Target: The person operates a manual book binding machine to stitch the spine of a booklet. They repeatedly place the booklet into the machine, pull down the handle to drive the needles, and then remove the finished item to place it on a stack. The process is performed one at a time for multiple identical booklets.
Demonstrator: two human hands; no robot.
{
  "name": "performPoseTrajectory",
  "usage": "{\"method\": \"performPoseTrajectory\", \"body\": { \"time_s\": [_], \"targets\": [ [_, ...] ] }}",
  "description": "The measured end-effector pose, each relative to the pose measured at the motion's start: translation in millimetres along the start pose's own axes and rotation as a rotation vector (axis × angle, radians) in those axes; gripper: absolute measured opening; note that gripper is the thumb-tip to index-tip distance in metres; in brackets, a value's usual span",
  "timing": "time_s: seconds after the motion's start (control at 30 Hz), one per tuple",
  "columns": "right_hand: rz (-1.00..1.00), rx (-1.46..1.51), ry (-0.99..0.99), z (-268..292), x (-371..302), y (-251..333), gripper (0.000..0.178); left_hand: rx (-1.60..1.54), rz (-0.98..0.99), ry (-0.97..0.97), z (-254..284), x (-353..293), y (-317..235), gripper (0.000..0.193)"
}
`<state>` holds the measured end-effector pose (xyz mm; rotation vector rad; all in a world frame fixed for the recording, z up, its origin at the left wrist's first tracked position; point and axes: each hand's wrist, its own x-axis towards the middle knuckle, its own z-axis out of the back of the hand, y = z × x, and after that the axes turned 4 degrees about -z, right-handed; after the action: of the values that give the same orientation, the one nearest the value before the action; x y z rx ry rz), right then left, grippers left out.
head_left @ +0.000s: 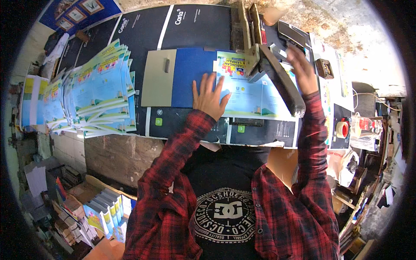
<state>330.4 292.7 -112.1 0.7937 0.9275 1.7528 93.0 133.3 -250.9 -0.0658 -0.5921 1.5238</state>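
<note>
My left hand (210, 96) lies flat with its fingers spread, across the edge of a blue board (186, 78) and a light-blue printed sheet (242, 97). The sheet reaches under a bench tool with a long, dark, slanting arm (281, 80). A pale grey panel with a small handle (167, 66) joins the blue board on its left. Just right of the tool's arm, my right hand (303, 71) is raised and smeared by motion. Its fingers are too blurred to tell whether anything is in them.
Fanned stacks of printed sheets (99, 91) cover the table's left end. A dark flat device (291, 34) lies beyond the tool. To the right are a small dark box (324, 68) and a tape roll (342, 129). Below left, a carton holds several booklets (104, 212).
</note>
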Motion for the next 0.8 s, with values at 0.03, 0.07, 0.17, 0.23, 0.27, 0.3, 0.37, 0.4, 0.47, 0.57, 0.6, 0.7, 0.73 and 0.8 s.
{"method": "performPoseTrajectory", "body": {
  "time_s": [0.03,0.07,0.17,0.23,0.27,0.3,0.37,0.4,0.47,0.57,0.6,0.7,0.73,0.8],
  "targets": [
    [0.043,-0.473,-0.087,7.8,-9.7,-43.4,0.066,-0.016,0.079,-0.079,-3.1,1.1,-2.7,0.061],
    [0.165,-0.567,-0.131,12.9,-26.0,-78.1,0.069,-0.009,0.096,-0.083,-4.2,2.7,-6.5,0.060],
    [0.046,-0.710,-0.109,13.8,-84.6,-147.8,0.072,0.017,0.086,-0.160,-2.2,1.5,-19.3,0.049],
    [-0.044,-0.742,-0.130,4.8,-112.0,-150.5,0.076,-0.678,0.304,-0.210,-10.4,8.4,-27.3,0.049],
    [-0.078,-0.742,-0.157,-0.9,-120.6,-141.8,0.078,-1.027,0.414,-0.219,-15.2,12.8,-29.9,0.049],
    [-0.130,-0.759,-0.168,-6.5,-124.8,-130.6,0.080,-1.166,0.541,-0.289,-14.3,21.3,-34.8,0.041],
    [-0.149,-0.758,-0.181,-20.7,-127.5,-128.9,0.083,-1.331,0.733,-0.080,-16.1,25.3,-5.2,0.040],
    [-0.154,-0.751,-0.176,-30.7,-125.5,-122.5,0.083,-1.405,0.830,0.025,-17.1,24.9,16.5,0.040],
    [-0.147,-0.729,-0.123,-43.8,-120.4,-106.2,0.082,-1.484,0.877,0.025,-19.3,26.6,42.3,0.041],
    [-0.081,-0.633,-0.073,-69.4,-109.2,-86.8,0.082,-1.286,0.940,0.193,31.9,31.9,67.5,0.048],
    [-0.064,-0.595,-0.038,-82.9,-104.9,-78.1,0.083,-1.318,0.933,0.228,36.7,20.9,100.5,0.046],
    [-0.058,-0.583,0.011,-108.7,-95.2,-60.7,0.082,-1.251,1.059,0.130,63.6,23.8,104.1,0.041],
    [-0.074,-0.568,0.062,-111.8,-91.7,-55.6,0.081,-1.243,1.033,0.114,68.1,17.5,110.3,0.041],
    [-0.066,-0.550,0.061,-112.2,-90.3,-55.3,0.082,-1.252,0.987,0.070,63.1,11.0,120.0,0.039]
  ]
}}
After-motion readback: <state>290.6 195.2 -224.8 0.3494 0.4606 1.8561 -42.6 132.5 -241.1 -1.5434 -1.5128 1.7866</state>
